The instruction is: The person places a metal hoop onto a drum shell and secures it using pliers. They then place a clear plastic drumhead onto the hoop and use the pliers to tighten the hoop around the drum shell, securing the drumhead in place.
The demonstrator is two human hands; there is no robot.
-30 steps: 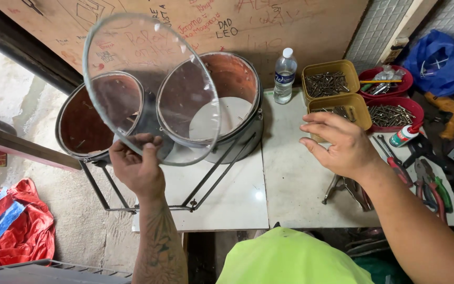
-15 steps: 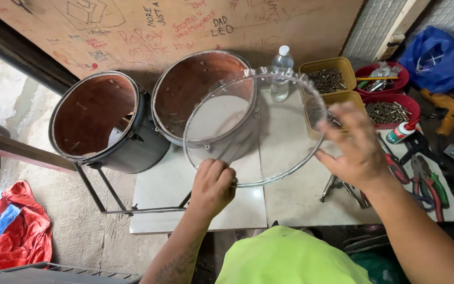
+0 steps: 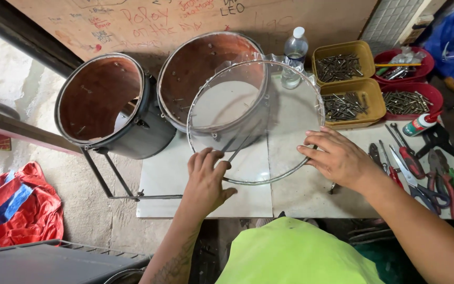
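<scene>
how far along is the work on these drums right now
Early, it seems. Done: two open drum shells stand headless, and screws fill the yellow trays. In hand: the left hand and right hand hold a clear drumhead by its metal rim, above the white table. Left: the head sits on neither shell, and the hand tools lie untouched.

Both hands, left (image 3: 204, 181) and right (image 3: 337, 158), gripped a clear drumhead (image 3: 256, 123) by its rim, over a shell (image 3: 211, 79) beside another shell (image 3: 106, 105).
</scene>
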